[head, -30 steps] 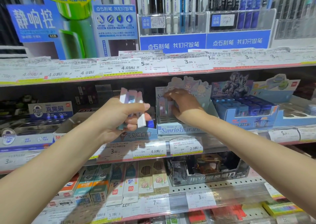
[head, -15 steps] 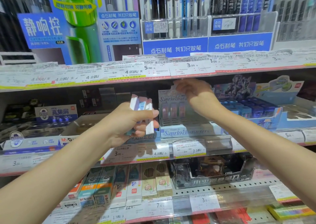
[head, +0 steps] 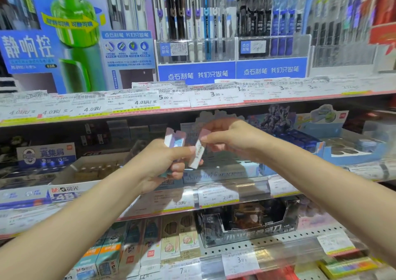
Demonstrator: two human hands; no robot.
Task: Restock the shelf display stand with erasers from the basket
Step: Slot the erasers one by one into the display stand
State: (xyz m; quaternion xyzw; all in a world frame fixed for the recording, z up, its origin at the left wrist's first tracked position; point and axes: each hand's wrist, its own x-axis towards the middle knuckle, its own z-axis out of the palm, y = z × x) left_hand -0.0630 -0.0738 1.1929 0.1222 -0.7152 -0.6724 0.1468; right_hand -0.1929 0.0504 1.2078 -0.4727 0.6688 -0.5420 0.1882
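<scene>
My left hand point(head: 162, 162) is closed around a small bunch of wrapped erasers point(head: 174, 140) whose pale, shiny tops stick up above the fist. My right hand point(head: 227, 138) meets it in front of the middle shelf, and its thumb and fingers pinch the top of one white eraser point(head: 198, 153) that leans at the edge of the bunch. Directly behind both hands stands the pale blue display stand point(head: 214, 176) with cartoon characters on its backboard, mostly hidden and blurred. No basket is in view.
Price tags line each shelf edge point(head: 171, 104). Pens hang in racks point(head: 197, 22) above. A blue box of erasers point(head: 300, 142) stands right of the stand, a cardboard tray point(head: 94, 170) left of it. Pencil boxes point(head: 171, 243) and a dark display box point(head: 246, 222) fill the shelf below.
My right hand has left the top of the display stand and come left to the bunch in my left hand, where it now pinches one eraser. The left hand stayed about where it was.
</scene>
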